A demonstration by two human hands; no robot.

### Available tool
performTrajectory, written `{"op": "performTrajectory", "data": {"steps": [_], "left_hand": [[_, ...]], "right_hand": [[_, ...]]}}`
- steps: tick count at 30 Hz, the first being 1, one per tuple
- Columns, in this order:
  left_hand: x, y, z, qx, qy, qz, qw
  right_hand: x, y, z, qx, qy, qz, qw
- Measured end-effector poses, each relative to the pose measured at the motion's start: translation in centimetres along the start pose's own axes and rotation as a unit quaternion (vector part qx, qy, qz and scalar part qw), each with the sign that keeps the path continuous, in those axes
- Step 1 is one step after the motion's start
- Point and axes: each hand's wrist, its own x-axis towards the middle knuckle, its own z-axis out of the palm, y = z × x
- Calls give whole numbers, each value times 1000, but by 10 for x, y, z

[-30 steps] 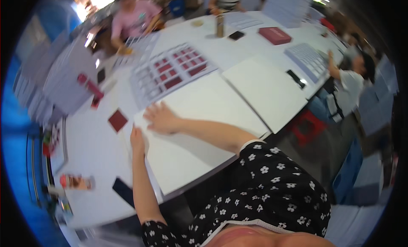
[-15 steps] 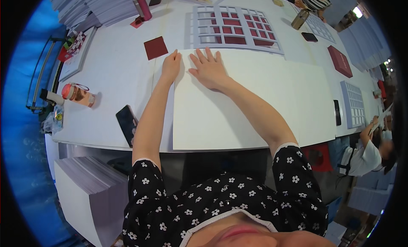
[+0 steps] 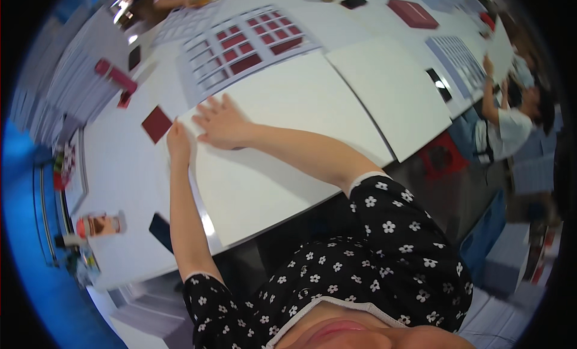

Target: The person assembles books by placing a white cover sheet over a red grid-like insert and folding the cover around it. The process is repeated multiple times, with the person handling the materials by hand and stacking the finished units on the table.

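A large white board [image 3: 282, 138] lies on the white table in front of me. My right hand [image 3: 221, 122] rests flat on its far left part, fingers spread. My left hand [image 3: 178, 140] lies at the board's left edge, fingers on its corner. A small dark red square card [image 3: 157, 123] sits on the table just left of my left hand. Beyond the board lies a grey sheet with rows of dark red squares [image 3: 243, 45].
A second white board [image 3: 390, 90] lies to the right. A black phone [image 3: 160, 230] and a small bottle [image 3: 99, 224] sit near the table's front left. A pink bottle [image 3: 117, 78], a red box [image 3: 412, 13] and other people at the far right and far end.
The view has swung and tilted as my head moved. Both hands stay at the board's far left corner, the right hand flat, the left at the edge.
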Motion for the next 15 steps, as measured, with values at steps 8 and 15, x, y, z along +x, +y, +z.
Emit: {"op": "performTrajectory", "data": {"steps": [8,15], "left_hand": [[-12,54,-8,208,-63,-14,976],[-4,34,-8,219,-58,14,974]], "right_hand": [[-23,89,-25,9,-45,76,996],[-91,194,-48,-38,-22,296,954]]}}
